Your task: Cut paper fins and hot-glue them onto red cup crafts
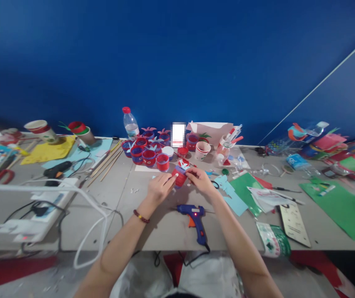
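Over the middle of the table, my left hand is closed on the side of a small red-and-purple cup, which is tilted. Pale blue paper leaves stand at its rim. My right hand pinches the cup's rim from the other side; whether a leaf is between those fingertips I cannot make out. Nearer to me lies a blue hot glue gun with an orange trigger and a lit red light. Beyond my hands stands a group of similar red-and-purple cups, some with paper leaves.
A power strip with white cables takes up the left front. Wooden sticks and a water bottle stand or lie farther back. At right are green paper, blue paper scraps and a metal plate.
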Demonstrator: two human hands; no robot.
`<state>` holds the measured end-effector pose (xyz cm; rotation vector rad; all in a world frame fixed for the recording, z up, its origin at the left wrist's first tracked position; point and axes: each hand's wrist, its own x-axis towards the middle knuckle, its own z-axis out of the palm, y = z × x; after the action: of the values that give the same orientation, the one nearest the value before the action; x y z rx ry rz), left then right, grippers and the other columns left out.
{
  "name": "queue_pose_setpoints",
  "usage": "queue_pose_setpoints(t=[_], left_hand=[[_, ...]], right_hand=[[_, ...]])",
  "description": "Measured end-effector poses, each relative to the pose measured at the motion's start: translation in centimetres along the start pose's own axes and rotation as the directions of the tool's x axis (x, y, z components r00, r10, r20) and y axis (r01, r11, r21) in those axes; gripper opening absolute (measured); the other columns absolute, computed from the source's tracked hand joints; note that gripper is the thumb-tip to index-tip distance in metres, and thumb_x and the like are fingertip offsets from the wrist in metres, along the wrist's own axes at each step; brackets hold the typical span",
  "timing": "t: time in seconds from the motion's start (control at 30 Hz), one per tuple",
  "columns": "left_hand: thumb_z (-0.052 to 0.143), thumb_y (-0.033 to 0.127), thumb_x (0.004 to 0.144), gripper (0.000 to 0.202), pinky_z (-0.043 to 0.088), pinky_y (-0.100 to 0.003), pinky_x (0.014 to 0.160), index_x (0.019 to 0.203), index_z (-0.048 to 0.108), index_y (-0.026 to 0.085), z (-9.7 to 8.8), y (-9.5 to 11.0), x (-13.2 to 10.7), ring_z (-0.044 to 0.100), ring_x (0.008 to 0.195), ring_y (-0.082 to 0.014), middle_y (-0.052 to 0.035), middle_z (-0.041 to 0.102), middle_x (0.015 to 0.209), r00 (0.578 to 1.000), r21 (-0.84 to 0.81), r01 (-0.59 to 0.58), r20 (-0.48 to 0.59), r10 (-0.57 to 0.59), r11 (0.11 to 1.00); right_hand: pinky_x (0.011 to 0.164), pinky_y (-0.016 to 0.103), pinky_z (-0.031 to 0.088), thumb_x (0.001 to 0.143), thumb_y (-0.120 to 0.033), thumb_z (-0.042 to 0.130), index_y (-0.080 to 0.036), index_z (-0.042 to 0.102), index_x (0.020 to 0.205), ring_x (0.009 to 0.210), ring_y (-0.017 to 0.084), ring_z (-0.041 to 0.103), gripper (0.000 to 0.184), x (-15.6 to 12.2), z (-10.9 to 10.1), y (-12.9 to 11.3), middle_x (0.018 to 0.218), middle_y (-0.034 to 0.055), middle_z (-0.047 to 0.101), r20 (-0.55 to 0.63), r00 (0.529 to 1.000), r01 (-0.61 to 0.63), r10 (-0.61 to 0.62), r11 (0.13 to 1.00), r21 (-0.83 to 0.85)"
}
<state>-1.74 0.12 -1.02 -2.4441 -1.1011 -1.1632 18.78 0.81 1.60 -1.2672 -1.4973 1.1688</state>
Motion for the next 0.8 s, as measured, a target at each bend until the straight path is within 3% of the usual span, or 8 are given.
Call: queue_pose_setpoints(t=[0.3, 0.5, 0.57, 0.67, 0.8], left_hand=[[0.051, 0.024, 0.091, 0.019, 0.045, -0.026, 0.064, 0.091, 0.069, 0.022, -0.2, 0.3, 0.5, 0.063, 0.071, -0.0154, -0.0061, 0.069, 0.082, 1.0, -0.004, -0.011, 0.016, 0.011, 1.0], [0.054, 0.028, 0.087, 0.016, 0.048, -0.027, 0.071, 0.091, 0.069, 0.022, -0.2, 0.9, 0.8, 0.063, 0.078, -0.0165, -0.0075, 0.067, 0.087, 0.988, -0.196, 0.153, 0.011, -0.154, 0.969], [0.056, 0.028, 0.085, 0.016, 0.05, -0.03, 0.076, 0.093, 0.068, 0.021, -0.4, 1.1, 1.0, 0.063, 0.085, -0.0186, -0.0083, 0.067, 0.092, 0.963, -0.31, 0.254, -0.011, -0.27, 0.916], [0.057, 0.027, 0.084, 0.018, 0.05, -0.033, 0.077, 0.099, 0.065, 0.021, -0.7, 1.2, 1.5, 0.062, 0.091, -0.0208, -0.0093, 0.066, 0.098, 0.893, -0.462, 0.399, -0.002, -0.451, 0.792], [0.061, 0.03, 0.081, 0.029, 0.051, -0.038, 0.081, 0.109, 0.061, 0.022, -0.3, 0.9, 1.9, 0.064, 0.094, -0.0226, -0.0097, 0.068, 0.104, 0.808, -0.651, 0.507, 0.13, -0.575, 0.565]], right_hand=[[0.054, 0.027, 0.048, 0.076, -0.042, 0.058, -0.019, 0.061, 0.086, 0.052, 0.013, 0.053, 0.026, 0.0, -0.1, 0.5, 0.06, -0.0027, 0.054, 0.004, 1.0, 0.013, -0.013, 1.0, -0.017], [0.054, 0.027, 0.05, 0.076, -0.041, 0.057, -0.019, 0.061, 0.087, 0.053, 0.012, 0.052, 0.025, -0.2, -0.1, 0.2, 0.062, -0.0027, 0.054, -0.018, 1.0, 0.002, -0.002, 1.0, -0.017], [0.054, 0.026, 0.05, 0.076, -0.041, 0.057, -0.019, 0.06, 0.087, 0.053, 0.012, 0.051, 0.025, -0.2, 0.0, 0.2, 0.06, -0.0033, 0.052, -0.025, 1.0, 0.007, -0.007, 1.0, -0.003], [0.054, 0.026, 0.049, 0.075, -0.04, 0.057, -0.019, 0.06, 0.087, 0.051, 0.011, 0.05, 0.025, -0.1, 0.0, 0.4, 0.059, -0.0039, 0.051, -0.038, 0.999, 0.016, -0.015, 1.0, 0.026], [0.052, 0.025, 0.046, 0.074, -0.041, 0.059, -0.018, 0.06, 0.088, 0.051, 0.011, 0.051, 0.027, 0.0, 0.1, 0.9, 0.06, -0.0038, 0.053, -0.047, 0.999, 0.022, -0.02, 0.999, 0.041]])
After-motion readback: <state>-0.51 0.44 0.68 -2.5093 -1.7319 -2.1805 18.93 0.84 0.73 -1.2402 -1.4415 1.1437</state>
